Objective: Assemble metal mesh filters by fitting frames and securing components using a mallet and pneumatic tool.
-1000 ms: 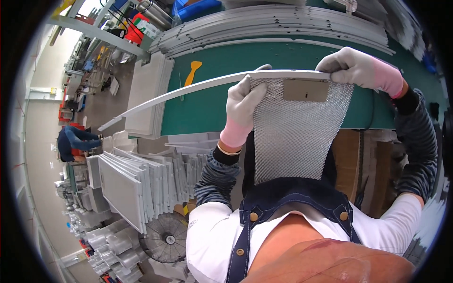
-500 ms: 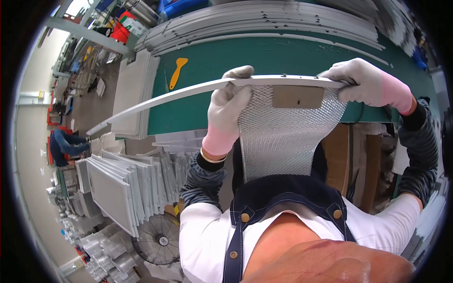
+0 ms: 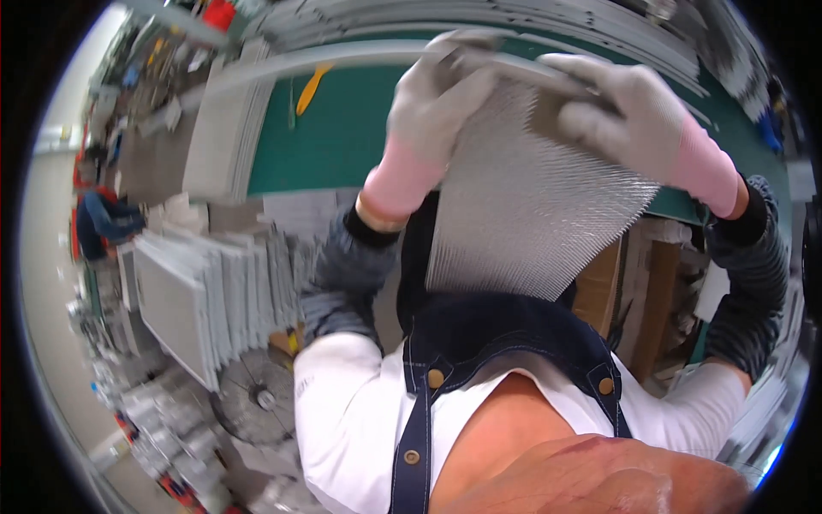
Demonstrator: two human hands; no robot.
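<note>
I hold a sheet of silver metal mesh [image 3: 531, 214] upright in front of my chest, above a green work surface [image 3: 342, 128]. My left hand [image 3: 432, 94], in a grey glove with a pink cuff, grips the mesh's top edge together with a long pale metal strip [image 3: 282, 62] that runs off to the left. My right hand [image 3: 629, 116], gloved the same way, grips the top right of the mesh, over a small flat tag. The picture is blurred by motion.
Stacked flat metal frames [image 3: 197, 295] stand on edge at my lower left, with a round fan grille [image 3: 253, 398] below them. A yellow-handled tool [image 3: 308, 90] lies on the green surface. More long metal strips [image 3: 531, 26] are piled at the far edge. A person in blue [image 3: 103, 223] crouches at the far left.
Both hands have brought the mesh and the strip closer and higher toward the camera, and they now sit nearer together. The mesh now tilts down to the right.
</note>
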